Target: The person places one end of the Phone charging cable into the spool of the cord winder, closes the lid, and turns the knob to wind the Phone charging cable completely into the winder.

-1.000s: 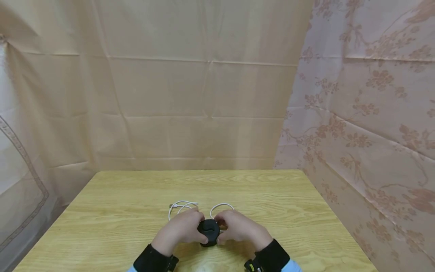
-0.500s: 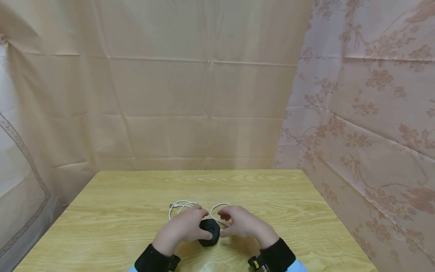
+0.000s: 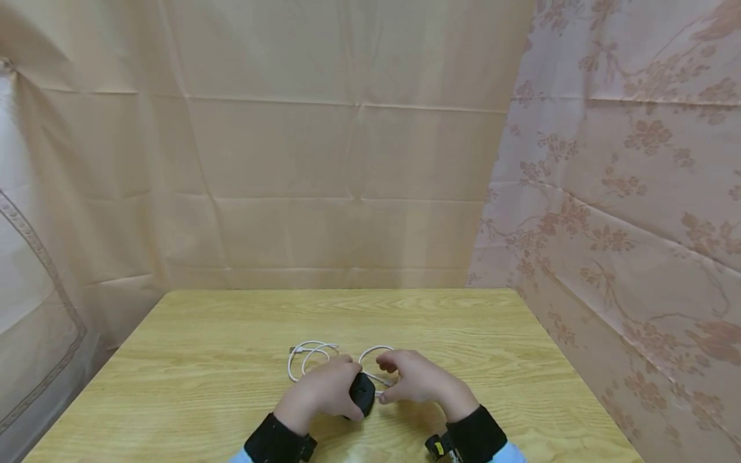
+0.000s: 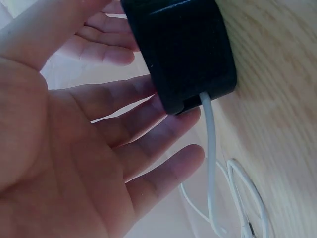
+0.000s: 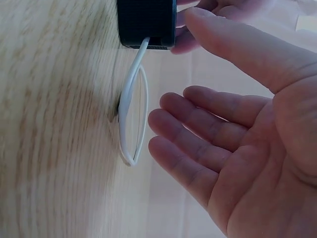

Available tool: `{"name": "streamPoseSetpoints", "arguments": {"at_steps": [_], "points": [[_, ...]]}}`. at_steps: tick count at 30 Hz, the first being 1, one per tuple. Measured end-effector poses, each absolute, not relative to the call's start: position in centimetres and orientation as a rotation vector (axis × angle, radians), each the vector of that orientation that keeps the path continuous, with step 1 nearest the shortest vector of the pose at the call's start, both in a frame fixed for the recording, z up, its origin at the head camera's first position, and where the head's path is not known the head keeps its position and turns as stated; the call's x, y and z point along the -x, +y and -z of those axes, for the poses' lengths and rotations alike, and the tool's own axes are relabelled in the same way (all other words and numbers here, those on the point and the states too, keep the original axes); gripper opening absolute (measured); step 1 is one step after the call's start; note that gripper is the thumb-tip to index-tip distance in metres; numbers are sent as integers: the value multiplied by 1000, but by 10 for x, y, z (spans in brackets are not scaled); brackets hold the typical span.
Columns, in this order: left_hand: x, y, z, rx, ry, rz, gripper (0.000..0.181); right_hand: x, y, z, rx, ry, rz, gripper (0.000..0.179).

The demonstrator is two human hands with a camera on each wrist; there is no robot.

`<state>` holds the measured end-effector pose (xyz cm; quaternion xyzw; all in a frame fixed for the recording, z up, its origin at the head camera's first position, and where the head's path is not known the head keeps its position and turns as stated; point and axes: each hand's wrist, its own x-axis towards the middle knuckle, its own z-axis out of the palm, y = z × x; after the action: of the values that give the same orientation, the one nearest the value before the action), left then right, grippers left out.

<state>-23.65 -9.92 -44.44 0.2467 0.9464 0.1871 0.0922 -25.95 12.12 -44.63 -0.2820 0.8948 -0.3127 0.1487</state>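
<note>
A small black case with angled edges (image 3: 363,393) sits near the front of the table, a white cable (image 4: 211,163) coming out of a slot in its side. My left hand (image 3: 326,386) grips the case from the left, thumb on the near side and fingers on the far side. It looks tilted, and whether it touches the table I cannot tell. Just to the right, my right hand (image 3: 425,384) is apart from the case, fingers relaxed and slightly bent, holding nothing. In the right wrist view its palm (image 5: 267,163) faces the cable.
Behind my left hand lies a loose coil of white cable (image 3: 289,366) with a plug end (image 3: 294,350). Another cable loop (image 3: 376,348) curves by my right fingertips. The wooden table (image 3: 231,321) ends at beige and floral cloth hangings (image 3: 347,161).
My right hand has let go of the case and moved slightly right, fingers spreading. My left hand has shifted right and tilted the case.
</note>
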Motion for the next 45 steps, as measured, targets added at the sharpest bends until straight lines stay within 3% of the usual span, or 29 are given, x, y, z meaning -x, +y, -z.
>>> {"name": "streamPoseSetpoints", "arguments": {"at_steps": [15, 24, 34, 45], "points": [[241, -88, 454, -659, 2846, -426, 67, 258, 117, 455, 888, 2583, 878, 53], [243, -92, 452, -744, 2881, -445, 67, 258, 121, 451, 819, 2583, 897, 53], [243, -108, 436, -825, 2961, -572, 69, 260, 134, 438, 830, 2637, 1026, 55], [242, -122, 413, -900, 3098, -774, 76, 259, 137, 420, 942, 2849, 1225, 44]]}}
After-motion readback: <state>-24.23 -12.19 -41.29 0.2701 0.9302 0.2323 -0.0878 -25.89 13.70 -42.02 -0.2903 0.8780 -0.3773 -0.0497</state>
